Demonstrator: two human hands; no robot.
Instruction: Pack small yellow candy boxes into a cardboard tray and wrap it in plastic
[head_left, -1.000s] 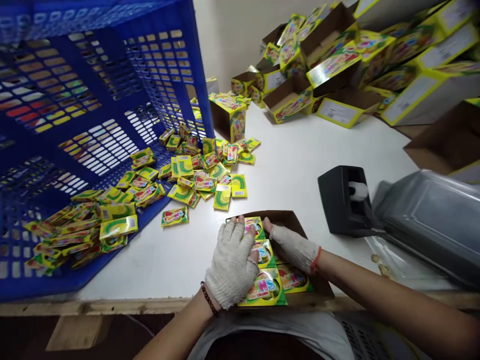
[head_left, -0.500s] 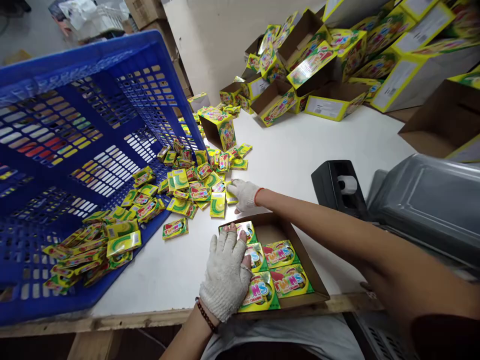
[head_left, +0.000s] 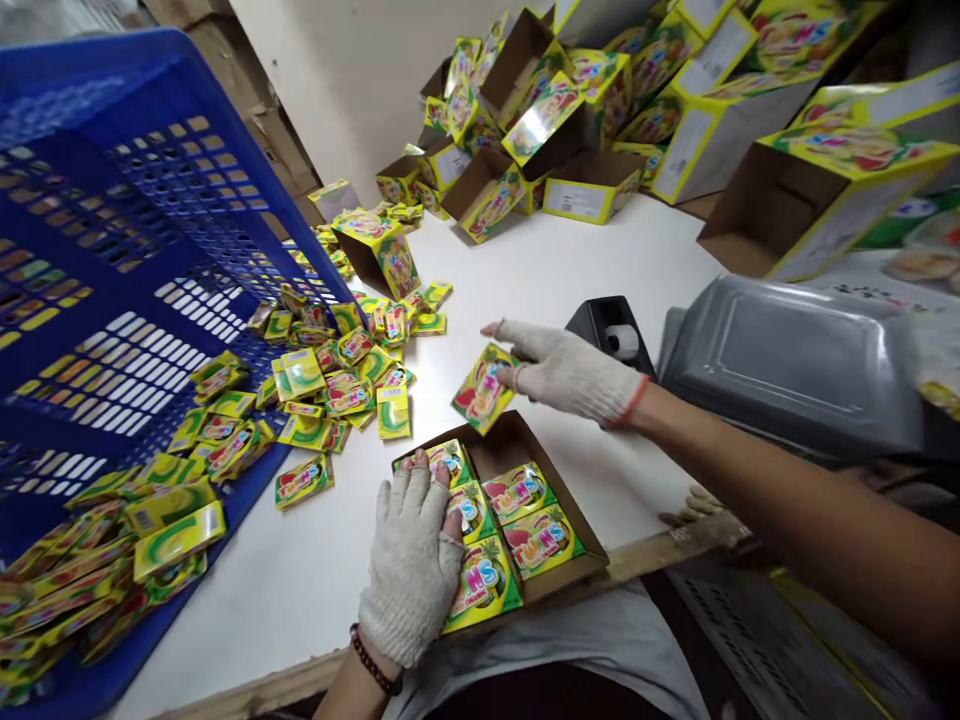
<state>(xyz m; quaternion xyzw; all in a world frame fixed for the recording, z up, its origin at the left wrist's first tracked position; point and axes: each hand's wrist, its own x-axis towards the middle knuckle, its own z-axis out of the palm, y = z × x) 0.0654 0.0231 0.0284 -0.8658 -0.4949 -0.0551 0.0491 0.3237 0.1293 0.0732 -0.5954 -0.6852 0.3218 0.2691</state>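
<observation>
My right hand [head_left: 566, 368], in a white glove with an orange cuff, pinches a small yellow-green Twins pack [head_left: 484, 388] by its right edge. The pack hangs just above the far edge of a shallow brown carton [head_left: 594, 545]. Inside the carton lie several like packs [head_left: 544, 541] with their printed faces up, in two columns; brown bottom shows at the far right corner. My left hand [head_left: 412, 565], gloved with bare fingertips, lies flat along the carton's left side, fingers stretched over the left column and partly covering it. A loose pack [head_left: 304, 481] lies left of the carton.
A tipped blue plastic crate [head_left: 225, 190] at left spills a heap of packs [head_left: 349, 390] onto the white table [head_left: 487, 270]. Printed display cartons [head_left: 577, 195] pile up at the back. A black tape dispenser [head_left: 613, 335] and a grey plastic lid-like tub [head_left: 787, 360] stand at right.
My right hand has left the heap and moved right with a pack in its fingers. My left hand stays on the carton. The whole view has shifted.
</observation>
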